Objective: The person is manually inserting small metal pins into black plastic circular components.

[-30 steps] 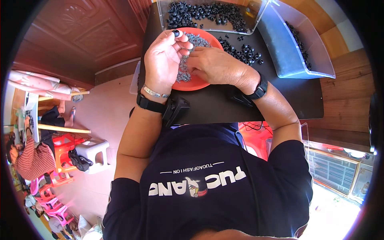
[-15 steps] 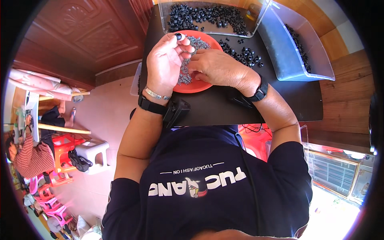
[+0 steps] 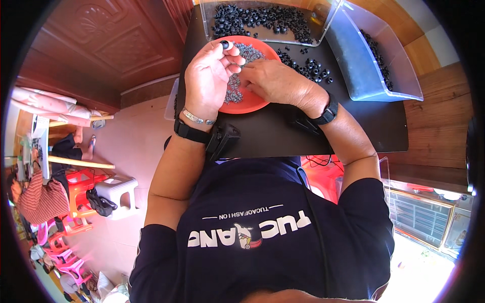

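My left hand (image 3: pixel 206 76) is palm up over the left part of a red round tray (image 3: pixel 247 107). Its thumb and forefinger pinch a small black round plastic part (image 3: pixel 225 45), while the other fingers curl inward. My right hand (image 3: pixel 280 83) reaches across the tray from the right, back of the hand up. The right fingers are bent together close to the left fingertips; whatever is between them is hidden. Many small grey metal pieces (image 3: pixel 234 95), too tiny to name, lie heaped in the tray under both hands.
Loose black round parts (image 3: pixel 314 70) lie on the dark table (image 3: pixel 364 131) right of the tray. Behind stands a clear bin (image 3: pixel 319 38) of black parts; a bluish bin (image 3: pixel 361 76) with more is at the right. Stools (image 3: pixel 118 194) and another person (image 3: pixel 45 202) are at the left.
The red tray has shifted slightly away from me. My right hand has moved a little, its fingers staying bent near the left ones. The left hand keeps the black part.
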A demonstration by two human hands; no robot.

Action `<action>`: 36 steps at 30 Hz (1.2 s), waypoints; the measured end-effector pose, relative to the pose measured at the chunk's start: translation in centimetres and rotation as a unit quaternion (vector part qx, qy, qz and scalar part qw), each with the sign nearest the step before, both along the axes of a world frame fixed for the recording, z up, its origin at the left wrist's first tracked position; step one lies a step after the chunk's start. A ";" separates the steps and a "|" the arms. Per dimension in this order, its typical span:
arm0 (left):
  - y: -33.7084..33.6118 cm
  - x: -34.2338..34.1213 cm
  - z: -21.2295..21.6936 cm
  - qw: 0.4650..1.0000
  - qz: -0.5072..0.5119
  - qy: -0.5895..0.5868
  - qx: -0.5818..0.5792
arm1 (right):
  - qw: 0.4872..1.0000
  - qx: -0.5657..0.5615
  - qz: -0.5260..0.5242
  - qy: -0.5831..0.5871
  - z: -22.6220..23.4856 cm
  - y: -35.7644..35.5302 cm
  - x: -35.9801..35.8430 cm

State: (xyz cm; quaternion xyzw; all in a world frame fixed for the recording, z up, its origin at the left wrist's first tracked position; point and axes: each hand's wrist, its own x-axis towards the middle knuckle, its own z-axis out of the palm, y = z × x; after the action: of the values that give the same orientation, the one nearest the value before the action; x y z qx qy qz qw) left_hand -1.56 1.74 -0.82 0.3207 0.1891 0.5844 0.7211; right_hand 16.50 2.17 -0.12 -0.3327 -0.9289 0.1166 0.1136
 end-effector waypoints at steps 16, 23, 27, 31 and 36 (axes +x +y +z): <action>-1.1 1.7 -0.2 0.992 -0.073 0.106 0.015 | 0.732 -0.508 0.000 0.454 2.2 2.5 3.4; -1.3 1.9 0.1 0.987 -0.061 0.150 0.012 | 0.769 -0.478 -0.029 0.424 2.0 2.6 3.5; -1.2 1.8 -0.1 0.983 -0.079 0.165 0.012 | 0.781 -0.463 -0.025 0.418 2.1 2.4 3.5; -1.4 1.8 0.1 0.979 -0.068 0.194 0.007 | 0.812 -0.435 -0.035 0.388 2.8 1.9 3.4; -1.4 1.9 0.2 0.972 -0.047 0.227 0.030 | 0.833 -0.413 -0.043 0.366 3.4 1.4 3.1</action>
State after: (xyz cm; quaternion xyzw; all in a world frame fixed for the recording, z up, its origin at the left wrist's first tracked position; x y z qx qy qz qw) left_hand 0.34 0.36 -0.65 0.4751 0.3144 0.4675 0.6760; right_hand 19.61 3.57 3.32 -0.3214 -0.6696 0.5975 0.3022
